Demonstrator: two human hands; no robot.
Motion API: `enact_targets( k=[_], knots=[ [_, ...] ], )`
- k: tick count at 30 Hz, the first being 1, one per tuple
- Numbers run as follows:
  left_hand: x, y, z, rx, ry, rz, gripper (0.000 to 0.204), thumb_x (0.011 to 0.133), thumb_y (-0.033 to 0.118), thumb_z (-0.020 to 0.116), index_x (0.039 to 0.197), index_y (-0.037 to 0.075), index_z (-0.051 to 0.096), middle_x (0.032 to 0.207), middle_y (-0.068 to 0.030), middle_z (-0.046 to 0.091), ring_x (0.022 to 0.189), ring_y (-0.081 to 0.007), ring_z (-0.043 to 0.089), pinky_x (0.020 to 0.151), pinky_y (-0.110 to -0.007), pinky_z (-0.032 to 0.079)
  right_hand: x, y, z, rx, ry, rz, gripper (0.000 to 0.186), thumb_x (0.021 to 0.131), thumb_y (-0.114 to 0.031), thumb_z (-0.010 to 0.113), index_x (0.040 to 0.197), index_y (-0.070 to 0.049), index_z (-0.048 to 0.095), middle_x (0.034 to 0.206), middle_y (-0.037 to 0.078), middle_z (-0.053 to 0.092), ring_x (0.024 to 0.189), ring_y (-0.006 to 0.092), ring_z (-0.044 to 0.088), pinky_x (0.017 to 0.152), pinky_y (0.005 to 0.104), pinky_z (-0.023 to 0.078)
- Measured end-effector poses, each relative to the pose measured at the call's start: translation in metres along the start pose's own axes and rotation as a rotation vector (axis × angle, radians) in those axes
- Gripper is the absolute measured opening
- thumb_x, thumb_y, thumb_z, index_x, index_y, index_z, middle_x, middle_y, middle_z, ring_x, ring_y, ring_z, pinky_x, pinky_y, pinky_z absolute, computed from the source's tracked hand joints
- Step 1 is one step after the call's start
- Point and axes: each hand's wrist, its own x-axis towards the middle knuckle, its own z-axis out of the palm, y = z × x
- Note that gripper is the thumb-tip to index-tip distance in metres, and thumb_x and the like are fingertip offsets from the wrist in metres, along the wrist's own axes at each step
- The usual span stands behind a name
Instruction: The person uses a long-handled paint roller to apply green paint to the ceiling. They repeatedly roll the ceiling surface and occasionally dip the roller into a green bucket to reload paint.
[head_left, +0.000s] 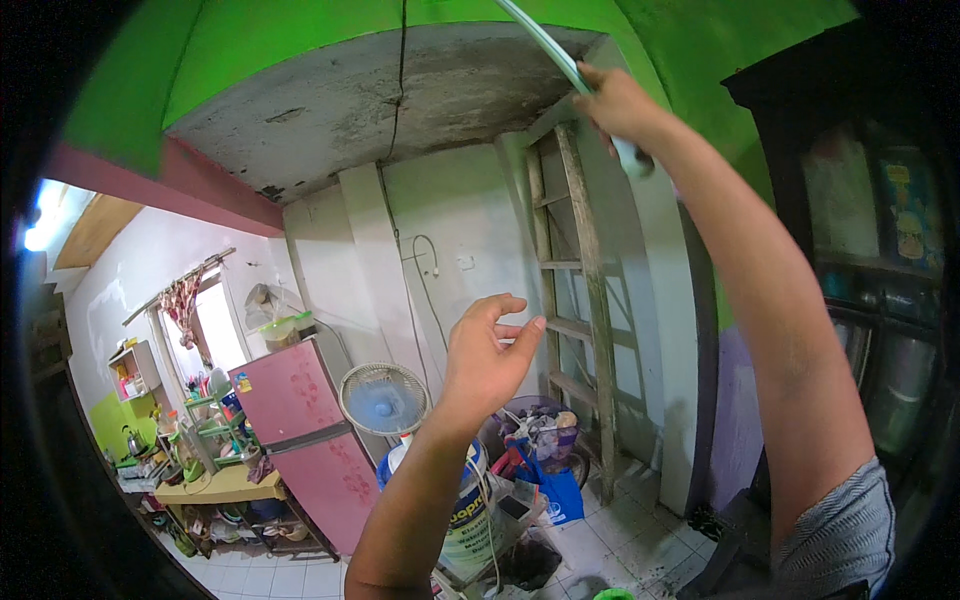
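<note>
My right hand (618, 110) is raised high at the upper right, gripping a long pale pole (544, 40) that runs up out of view along the green upper wall; its lower end shows just below my fingers. My left hand (488, 355) is held in mid-air at the centre, fingers loosely curved and apart, holding nothing. Behind it a wooden ladder (582, 330) leans in the white alcove. Beneath my left forearm are a large white paint bucket (460, 525) and, beside it, a standing fan (383, 398). A dark cable (400, 70) hangs from the alcove's ceiling.
A pink refrigerator (300, 395) stands left of the fan, near a cluttered kitchen counter (218, 488) and a curtained window. A basket (540, 430) of items and a blue bag (562, 500) sit by the ladder's foot. A dark glass-fronted cabinet (840, 200) borders the right.
</note>
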Motion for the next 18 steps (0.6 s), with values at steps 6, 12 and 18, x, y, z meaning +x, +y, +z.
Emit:
enact_targets(
  k=[6,12,18],
  knots=[
    [-0.003,0.004,0.011,-0.046,-0.037,0.022,0.042,0.088,0.018,0.071,0.118,-0.008,0.060,0.116,-0.0176,0.064,0.090,-0.0202,0.065,0.076,-0.031,0.054,-0.137,0.027,0.009,0.018,-0.055,0.055,0.061,0.094,-0.014,0.058,0.148,0.001,0.034,0.124,0.032,0.058,0.113,0.0366,0.062,0.099,0.0383,0.045],
    [0.008,-0.010,0.038,-0.114,-0.141,-0.087,0.041,0.091,0.022,0.069,0.118,-0.008,0.060,0.115,-0.0162,0.064,0.093,-0.0200,0.066,0.076,-0.031,0.054,-0.288,0.067,0.028,-0.008,-0.049,-0.040,0.066,0.093,-0.004,0.057,0.151,0.000,0.026,0.125,0.036,0.055,0.115,0.0420,0.059,0.097,0.0401,0.046],
    [0.018,-0.026,0.070,-0.474,-0.179,-0.271,0.046,0.096,0.033,0.061,0.120,-0.007,0.058,0.117,-0.0178,0.060,0.093,-0.0233,0.065,0.076,-0.034,0.056,-0.434,0.065,0.015,-0.050,-0.162,0.114,0.071,0.090,-0.002,0.061,0.150,0.003,0.023,0.104,0.033,0.059,0.095,0.0448,0.063,0.085,0.0442,0.050]
  ],
)
